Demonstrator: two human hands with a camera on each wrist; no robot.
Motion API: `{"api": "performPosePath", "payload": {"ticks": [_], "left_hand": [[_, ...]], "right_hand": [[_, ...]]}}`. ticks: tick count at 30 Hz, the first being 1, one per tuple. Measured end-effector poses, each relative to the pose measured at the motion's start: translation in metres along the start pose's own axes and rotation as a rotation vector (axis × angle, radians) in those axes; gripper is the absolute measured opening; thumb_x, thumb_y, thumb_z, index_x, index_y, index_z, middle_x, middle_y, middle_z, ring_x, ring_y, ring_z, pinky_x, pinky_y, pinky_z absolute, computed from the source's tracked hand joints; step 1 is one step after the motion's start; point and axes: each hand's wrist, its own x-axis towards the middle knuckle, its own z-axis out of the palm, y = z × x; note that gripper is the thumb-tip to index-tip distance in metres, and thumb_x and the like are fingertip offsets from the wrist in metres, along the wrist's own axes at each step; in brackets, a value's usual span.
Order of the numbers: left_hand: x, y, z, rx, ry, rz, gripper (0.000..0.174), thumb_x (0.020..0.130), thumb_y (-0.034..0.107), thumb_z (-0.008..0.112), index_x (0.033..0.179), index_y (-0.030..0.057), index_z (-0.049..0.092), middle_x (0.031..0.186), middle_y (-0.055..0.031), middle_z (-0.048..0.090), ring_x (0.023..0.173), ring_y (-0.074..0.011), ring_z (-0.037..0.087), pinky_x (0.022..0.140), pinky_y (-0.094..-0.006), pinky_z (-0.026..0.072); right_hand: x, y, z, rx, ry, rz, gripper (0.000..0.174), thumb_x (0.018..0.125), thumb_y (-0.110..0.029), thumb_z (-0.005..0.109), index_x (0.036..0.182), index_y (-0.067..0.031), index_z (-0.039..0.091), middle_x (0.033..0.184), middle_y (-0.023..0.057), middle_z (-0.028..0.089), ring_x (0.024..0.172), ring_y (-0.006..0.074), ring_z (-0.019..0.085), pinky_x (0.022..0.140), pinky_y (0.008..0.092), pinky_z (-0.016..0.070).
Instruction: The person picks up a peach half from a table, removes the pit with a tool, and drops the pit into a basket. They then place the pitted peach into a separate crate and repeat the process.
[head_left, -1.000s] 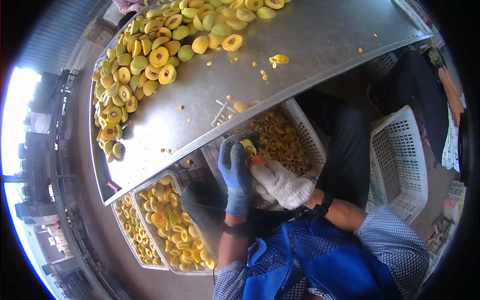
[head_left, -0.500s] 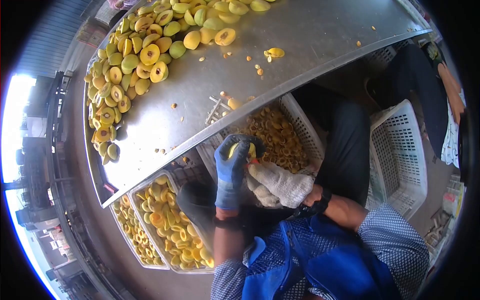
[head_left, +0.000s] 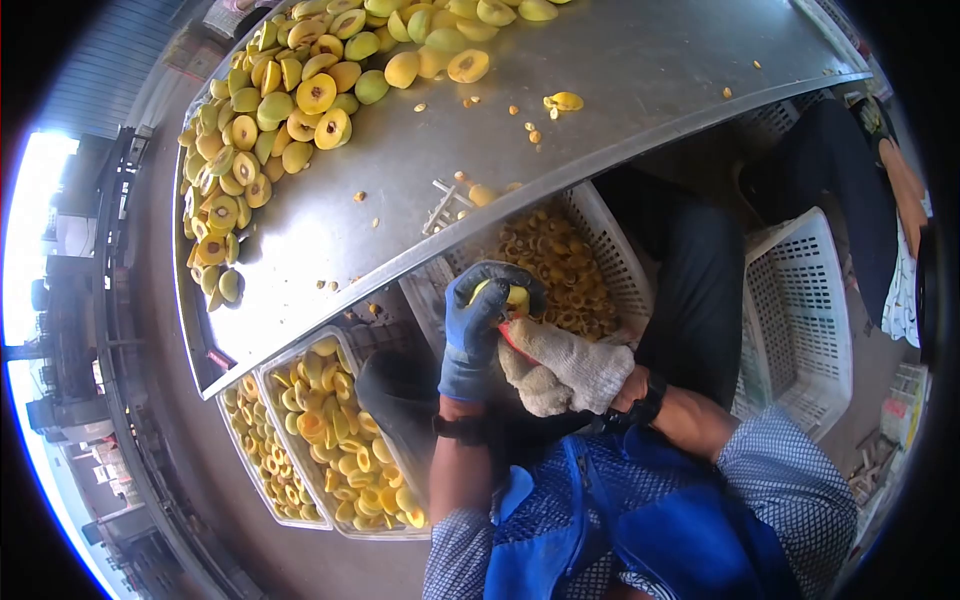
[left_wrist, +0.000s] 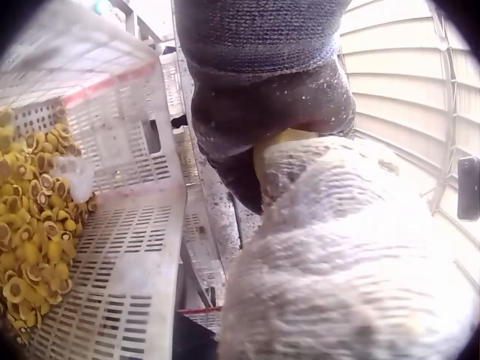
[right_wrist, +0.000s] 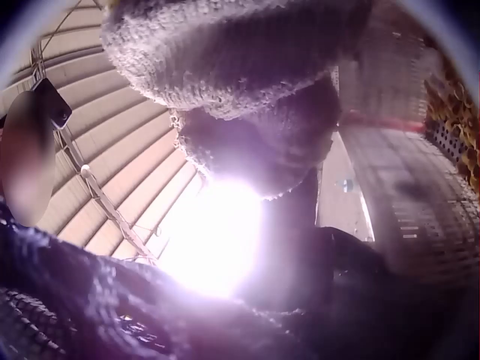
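In a blue and dark-coated glove, the left hand (head_left: 476, 330) curls its fingers round a yellow-green fruit half (head_left: 516, 298). Against it, the right hand (head_left: 570, 368), in a white knitted glove, grips a tool with a red part (head_left: 508, 328); the tool's working end is hidden. In the left wrist view, a sliver of the fruit (left_wrist: 281, 139) shows between the dark glove (left_wrist: 270, 97) and the white glove (left_wrist: 345, 247). The right wrist view shows mostly the knitted glove (right_wrist: 240, 67), with strong glare. Below the hands stands a crate of small cut fruit pieces (head_left: 560, 270).
Halved fruits (head_left: 316, 95) are heaped on the metal table (head_left: 400, 180), with scattered pits (head_left: 534, 136) and a white plastic piece (head_left: 446, 206). Two crates of fruit halves (head_left: 345, 440) stand at lower left. A white crate (head_left: 798, 310) and another person's leg (head_left: 825, 180) are at right.
The left hand's fingers have closed further round the fruit, and its hold has turned slightly. The right hand stays close against it with the red tool. The head view has shifted a little.
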Motion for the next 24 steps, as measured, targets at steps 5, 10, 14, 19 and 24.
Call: {"api": "performPosePath", "payload": {"ticks": [5,10,14,19,24], "left_hand": [[0.001,-0.004,0.003,0.140,0.036,0.063,0.037,0.087,0.031,0.066,0.095,-0.0055,0.064,0.088,-0.0167,0.068,0.073,-0.0234,0.066,0.070,-0.0340,0.0550],[-0.001,-0.011,0.003,0.195,0.099,0.135,0.039,0.089,0.033,0.064,0.096,-0.0055,0.064,0.087,-0.0165,0.068,0.072,-0.0227,0.067,0.068,-0.0334,0.0555],[0.001,-0.013,0.001,-0.054,-0.013,0.086,0.040,0.090,0.034,0.063,0.096,-0.0059,0.063,0.085,-0.0157,0.068,0.072,-0.0223,0.067,0.066,-0.0342,0.0553],[-0.001,-0.004,0.013,-0.017,-0.018,0.007,0.044,0.088,0.038,0.066,0.095,-0.0056,0.063,0.082,-0.0153,0.067,0.070,-0.0223,0.066,0.066,-0.0340,0.0551],[-0.003,-0.003,0.012,-0.109,-0.106,-0.065,0.053,0.087,0.050,0.066,0.092,-0.0029,0.063,0.082,-0.0152,0.065,0.068,-0.0220,0.065,0.064,-0.0333,0.0548]], "right_hand": [[-0.004,0.003,-0.006,0.098,-0.079,-0.007,0.036,0.099,-0.045,0.054,0.092,-0.0108,0.058,0.062,-0.0032,0.045,0.044,0.0075,0.034,0.041,0.0232,0.0292],[-0.006,-0.001,0.002,0.005,0.015,0.010,0.039,0.099,-0.048,0.051,0.092,-0.0104,0.058,0.063,-0.0031,0.046,0.044,0.0079,0.034,0.042,0.0230,0.0287],[-0.012,0.002,0.008,-0.007,-0.019,-0.020,0.041,0.101,-0.049,0.046,0.090,-0.0113,0.058,0.062,-0.0038,0.045,0.044,0.0080,0.034,0.041,0.0235,0.0284],[-0.010,0.002,-0.002,-0.191,0.050,0.000,0.038,0.102,-0.045,0.044,0.092,-0.0117,0.059,0.062,-0.0044,0.044,0.045,0.0079,0.035,0.042,0.0239,0.0292],[-0.010,-0.001,-0.006,-0.007,-0.073,0.066,0.036,0.101,-0.044,0.047,0.096,-0.0113,0.061,0.070,-0.0044,0.050,0.052,0.0078,0.043,0.048,0.0231,0.0353]]}}
